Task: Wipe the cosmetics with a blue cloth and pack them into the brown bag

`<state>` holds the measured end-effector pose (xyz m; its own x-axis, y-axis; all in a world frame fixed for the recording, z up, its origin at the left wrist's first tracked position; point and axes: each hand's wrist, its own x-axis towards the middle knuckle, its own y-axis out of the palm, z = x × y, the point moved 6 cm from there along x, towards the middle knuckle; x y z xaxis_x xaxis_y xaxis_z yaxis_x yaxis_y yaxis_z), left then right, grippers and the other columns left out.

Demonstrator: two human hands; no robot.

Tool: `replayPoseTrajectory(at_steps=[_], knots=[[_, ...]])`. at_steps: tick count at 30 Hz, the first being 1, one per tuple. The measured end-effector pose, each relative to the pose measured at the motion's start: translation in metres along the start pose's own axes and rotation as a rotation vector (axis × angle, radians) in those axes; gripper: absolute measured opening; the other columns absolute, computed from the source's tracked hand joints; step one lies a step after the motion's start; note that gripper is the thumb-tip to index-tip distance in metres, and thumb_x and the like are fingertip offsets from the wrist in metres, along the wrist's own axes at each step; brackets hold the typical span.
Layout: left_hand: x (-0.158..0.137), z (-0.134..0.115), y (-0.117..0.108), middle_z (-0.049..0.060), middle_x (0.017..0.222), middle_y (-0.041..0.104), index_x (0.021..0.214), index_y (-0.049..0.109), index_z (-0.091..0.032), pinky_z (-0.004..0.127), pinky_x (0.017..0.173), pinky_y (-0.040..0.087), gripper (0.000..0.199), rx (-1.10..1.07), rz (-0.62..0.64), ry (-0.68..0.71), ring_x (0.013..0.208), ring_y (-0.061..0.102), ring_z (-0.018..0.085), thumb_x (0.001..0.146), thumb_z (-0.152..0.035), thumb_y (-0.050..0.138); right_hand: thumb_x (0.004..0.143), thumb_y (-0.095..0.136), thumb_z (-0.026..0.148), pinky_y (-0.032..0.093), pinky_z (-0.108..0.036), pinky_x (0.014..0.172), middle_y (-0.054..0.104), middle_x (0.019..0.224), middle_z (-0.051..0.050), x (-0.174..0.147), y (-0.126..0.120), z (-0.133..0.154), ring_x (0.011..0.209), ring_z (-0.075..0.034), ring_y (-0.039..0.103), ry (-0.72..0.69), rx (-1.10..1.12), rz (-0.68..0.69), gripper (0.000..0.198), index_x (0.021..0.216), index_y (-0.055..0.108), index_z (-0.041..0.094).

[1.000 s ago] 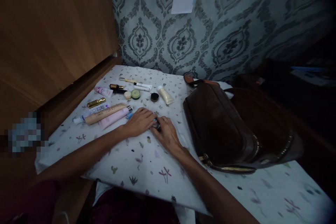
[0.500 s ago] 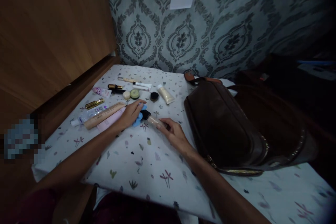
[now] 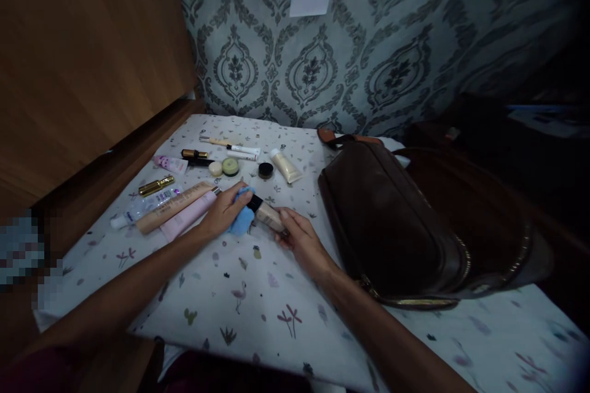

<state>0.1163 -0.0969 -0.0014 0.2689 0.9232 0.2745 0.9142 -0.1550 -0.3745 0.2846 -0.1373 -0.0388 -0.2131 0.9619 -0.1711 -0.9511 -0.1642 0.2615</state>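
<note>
My right hand [image 3: 299,236] is closed around the lower end of a foundation bottle [image 3: 268,215] with beige contents and a black cap. In my left hand [image 3: 230,209] is a blue cloth [image 3: 243,220], bunched up and pressed against the bottle's black cap. The bottle lies tilted between both hands, just over the patterned cloth. Beside my left wrist lie a pink tube [image 3: 190,215], a long beige tube [image 3: 173,207] and a clear tube [image 3: 147,204]. Beyond my hands are a small black-lidded jar [image 3: 265,171] and a cream tube [image 3: 286,166].
A brown leather bag [image 3: 382,221] stands on the right of the patterned tablecloth [image 3: 258,325]. Gold lipstick tube [image 3: 157,185], green jar [image 3: 230,166], pink tube with white cap [image 3: 170,164] and white tube [image 3: 243,151] lie at the left and back. A wooden cabinet [image 3: 92,61] rises at left.
The foundation bottle has turned slightly and come up a little in my right hand. My left hand keeps the blue cloth at the cap, with more of the cloth showing. The view has shifted slightly.
</note>
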Motion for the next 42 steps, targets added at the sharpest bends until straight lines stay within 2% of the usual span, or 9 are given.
replayPoseTrajectory(at_steps=[8, 13, 15, 21, 25, 29, 32, 36, 42], knots=[[-0.002, -0.009, 0.001, -0.005, 0.066, 0.038, 0.076, 0.042, -0.021, 0.025, 0.059, 0.034, 0.043, 0.049, -0.017, -0.023, 0.061, 0.039, 0.012, 0.093, -0.061, 0.044, 0.090, 0.045, 0.067, 0.034, -0.026, 0.051, 0.049, 0.068, 0.002, -0.002, 0.004, -0.002, 0.058, -0.014, 0.045, -0.113, -0.255, 0.065, 0.052, 0.110, 0.058, 0.021], [-0.001, -0.007, 0.002, -0.004, 0.067, 0.039, 0.074, 0.041, -0.021, 0.026, 0.061, 0.034, 0.044, 0.047, 0.000, -0.037, 0.064, 0.041, 0.013, 0.094, -0.061, 0.041, 0.093, 0.051, 0.047, 0.044, -0.030, 0.071, 0.063, 0.092, -0.004, -0.013, 0.012, 0.021, 0.082, -0.019, 0.056, -0.384, -0.594, 0.063, 0.033, 0.112, 0.059, 0.021], [-0.002, -0.009, 0.003, -0.004, 0.066, 0.040, 0.074, 0.041, -0.021, 0.026, 0.061, 0.034, 0.043, 0.075, 0.011, -0.020, 0.064, 0.042, 0.013, 0.095, -0.058, 0.039, 0.093, 0.050, 0.042, 0.044, -0.031, 0.073, 0.064, 0.091, -0.004, -0.016, 0.013, 0.025, 0.082, -0.019, 0.056, -0.421, -0.670, 0.056, 0.030, 0.111, 0.059, 0.020], [-0.003, -0.011, 0.006, -0.005, 0.064, 0.037, 0.074, 0.039, -0.021, 0.027, 0.059, 0.033, 0.046, 0.105, 0.034, -0.009, 0.061, 0.041, 0.013, 0.095, -0.062, 0.037, 0.092, 0.051, 0.044, 0.040, -0.029, 0.065, 0.059, 0.080, -0.002, -0.016, 0.012, 0.026, 0.071, -0.016, 0.051, -0.398, -0.632, 0.042, 0.029, 0.103, 0.061, 0.018], [-0.004, -0.012, 0.004, -0.003, 0.068, 0.041, 0.076, 0.043, -0.021, 0.027, 0.063, 0.038, 0.050, 0.031, 0.001, -0.021, 0.066, 0.043, 0.014, 0.095, -0.067, 0.034, 0.088, 0.057, 0.053, 0.034, -0.025, 0.053, 0.049, 0.065, 0.004, -0.011, 0.011, 0.016, 0.057, -0.011, 0.043, -0.212, -0.382, 0.077, 0.036, 0.098, 0.060, 0.019], [-0.005, -0.013, 0.001, 0.001, 0.082, 0.056, 0.093, 0.056, -0.019, 0.028, 0.073, 0.044, 0.045, -0.032, 0.051, -0.022, 0.079, 0.053, 0.018, 0.094, -0.062, 0.043, 0.083, 0.062, 0.059, 0.025, -0.023, 0.047, 0.049, 0.064, 0.004, -0.011, 0.015, 0.007, 0.051, -0.009, 0.037, -0.029, -0.136, 0.138, 0.041, 0.091, 0.057, 0.019], [-0.006, -0.010, 0.000, 0.001, 0.082, 0.057, 0.094, 0.059, -0.018, 0.027, 0.072, 0.045, 0.038, -0.092, 0.096, -0.047, 0.078, 0.054, 0.017, 0.094, -0.055, 0.050, 0.082, 0.064, 0.059, 0.027, -0.023, 0.049, 0.050, 0.066, 0.004, -0.012, 0.015, 0.010, 0.054, -0.009, 0.038, -0.037, -0.137, 0.147, 0.041, 0.090, 0.058, 0.019], [-0.005, -0.008, -0.003, 0.001, 0.078, 0.055, 0.090, 0.060, -0.017, 0.027, 0.066, 0.044, 0.038, -0.085, 0.065, -0.047, 0.074, 0.053, 0.017, 0.094, -0.054, 0.050, 0.084, 0.062, 0.061, 0.033, -0.024, 0.052, 0.049, 0.066, 0.004, -0.014, 0.013, 0.017, 0.057, -0.010, 0.043, -0.104, -0.283, 0.117, 0.043, 0.093, 0.060, 0.019], [-0.006, -0.016, -0.003, 0.000, 0.081, 0.056, 0.092, 0.061, -0.017, 0.027, 0.073, 0.045, 0.036, -0.023, 0.121, 0.018, 0.078, 0.054, 0.016, 0.097, -0.050, 0.046, 0.087, 0.058, 0.061, 0.038, -0.025, 0.056, 0.052, 0.072, 0.002, -0.015, 0.014, 0.021, 0.061, -0.012, 0.047, -0.188, -0.382, 0.116, 0.043, 0.094, 0.061, 0.019]])
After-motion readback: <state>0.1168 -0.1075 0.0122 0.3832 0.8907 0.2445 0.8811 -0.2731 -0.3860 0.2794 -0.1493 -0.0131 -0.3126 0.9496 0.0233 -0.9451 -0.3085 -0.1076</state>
